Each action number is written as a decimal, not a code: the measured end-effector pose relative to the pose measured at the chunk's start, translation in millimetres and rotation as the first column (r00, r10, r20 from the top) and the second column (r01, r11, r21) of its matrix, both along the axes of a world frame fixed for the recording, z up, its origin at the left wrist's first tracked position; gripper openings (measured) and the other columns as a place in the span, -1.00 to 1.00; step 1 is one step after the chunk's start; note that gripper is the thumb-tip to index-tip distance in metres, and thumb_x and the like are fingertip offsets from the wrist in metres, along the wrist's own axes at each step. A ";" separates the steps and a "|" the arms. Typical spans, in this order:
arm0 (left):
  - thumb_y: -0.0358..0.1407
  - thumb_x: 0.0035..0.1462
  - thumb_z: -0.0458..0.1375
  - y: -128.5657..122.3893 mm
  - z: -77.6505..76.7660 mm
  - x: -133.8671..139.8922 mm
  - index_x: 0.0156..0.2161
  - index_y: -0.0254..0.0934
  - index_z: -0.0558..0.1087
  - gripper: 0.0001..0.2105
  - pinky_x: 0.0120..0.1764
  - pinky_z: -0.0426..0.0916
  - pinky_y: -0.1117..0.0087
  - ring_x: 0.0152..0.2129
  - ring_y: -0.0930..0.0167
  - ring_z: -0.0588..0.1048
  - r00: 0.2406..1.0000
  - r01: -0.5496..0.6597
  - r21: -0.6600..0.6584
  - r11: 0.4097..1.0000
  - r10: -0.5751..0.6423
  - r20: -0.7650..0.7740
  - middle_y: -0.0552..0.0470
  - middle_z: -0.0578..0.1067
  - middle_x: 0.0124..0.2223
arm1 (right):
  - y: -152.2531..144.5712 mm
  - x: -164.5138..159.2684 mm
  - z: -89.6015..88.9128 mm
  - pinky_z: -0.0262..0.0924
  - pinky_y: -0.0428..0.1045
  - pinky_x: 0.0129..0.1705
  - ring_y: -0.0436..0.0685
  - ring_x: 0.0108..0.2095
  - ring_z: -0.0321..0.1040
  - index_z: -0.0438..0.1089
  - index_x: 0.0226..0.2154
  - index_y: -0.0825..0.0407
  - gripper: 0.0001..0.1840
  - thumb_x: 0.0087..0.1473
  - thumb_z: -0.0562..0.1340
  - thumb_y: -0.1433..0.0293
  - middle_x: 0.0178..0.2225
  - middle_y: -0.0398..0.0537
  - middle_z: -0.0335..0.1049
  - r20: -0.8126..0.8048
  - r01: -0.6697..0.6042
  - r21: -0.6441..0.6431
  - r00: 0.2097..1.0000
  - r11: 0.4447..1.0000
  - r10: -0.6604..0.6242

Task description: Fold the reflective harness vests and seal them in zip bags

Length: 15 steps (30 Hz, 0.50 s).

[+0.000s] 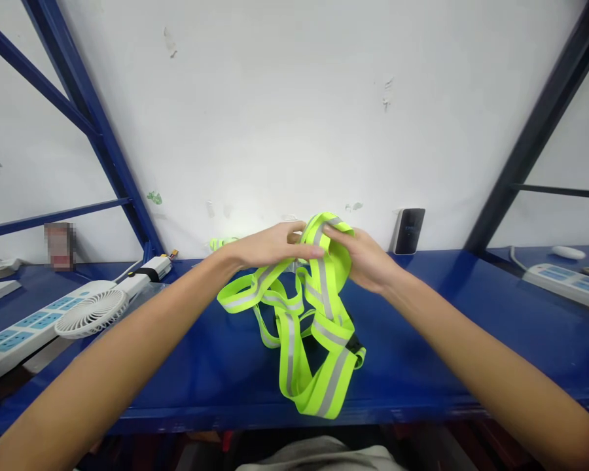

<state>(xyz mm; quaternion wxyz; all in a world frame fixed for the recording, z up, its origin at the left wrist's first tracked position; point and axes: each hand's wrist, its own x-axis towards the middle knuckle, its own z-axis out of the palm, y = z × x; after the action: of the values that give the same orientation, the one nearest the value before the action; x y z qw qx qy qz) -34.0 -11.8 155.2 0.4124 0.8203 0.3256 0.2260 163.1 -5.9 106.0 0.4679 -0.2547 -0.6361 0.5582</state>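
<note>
Neon yellow reflective straps with a grey stripe hang in tangled loops over the blue shelf. My left hand grips the bundle from the left, thumb lying across a strap. On the other side, my right hand pinches the top of the same bundle, its thumb on the strap and its other fingers mostly hidden behind it. A black buckle-like piece shows at the right of the lower loops. Behind my left hand, more yellow strap material lies near the wall.
A blue shelf surface runs below a white wall. Left of my arms are a white fan, a power strip and a white battery-like pack. A black-fronted device leans at the wall; another power strip lies far right.
</note>
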 end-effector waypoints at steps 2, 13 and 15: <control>-0.17 0.04 0.34 -0.8 -10.3 9.2 -0.12 -0.26 0.49 -0.68 -0.21 0.39 0.34 -0.28 0.37 0.53 0.998 -0.005 -0.095 0.995 0.011 0.065 -0.05 0.56 -0.18 | 0.7 -0.5 6.1 0.29 0.05 -0.38 0.11 -0.46 0.37 0.40 -0.40 0.03 -0.60 0.12 0.30 0.01 -0.47 -0.07 0.41 0.084 0.120 0.125 0.988 0.985 -0.131; -0.20 -0.06 0.39 -3.4 -10.8 0.9 -0.34 -0.32 0.47 -0.74 -0.34 0.38 0.38 -0.53 0.48 0.45 0.907 -0.028 -0.261 0.965 0.134 0.399 0.05 0.51 -0.43 | 14.5 40.3 -10.3 0.23 0.17 -0.06 0.28 -0.05 0.28 0.31 0.00 -0.07 -0.46 0.00 0.38 0.12 -0.08 0.04 0.33 -0.057 0.445 0.791 0.737 0.420 -0.674; -0.17 -0.03 0.36 -2.0 -8.3 3.7 -0.28 -0.31 0.46 -0.71 -0.26 0.41 0.32 -0.39 0.40 0.52 0.862 -0.102 -0.225 0.969 0.199 0.466 0.00 0.54 -0.35 | 2.5 35.4 -24.9 0.23 0.13 -0.12 0.23 -0.15 0.31 0.30 -0.12 -0.05 -0.66 0.10 0.31 0.17 -0.19 0.02 0.34 -0.119 0.429 0.828 0.765 0.362 -0.633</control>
<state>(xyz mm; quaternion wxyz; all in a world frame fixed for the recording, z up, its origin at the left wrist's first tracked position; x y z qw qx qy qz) -30.2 -13.8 146.9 0.5390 0.6655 0.2953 0.4236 198.4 -3.4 81.1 0.6112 -0.2605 -0.7471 -0.0175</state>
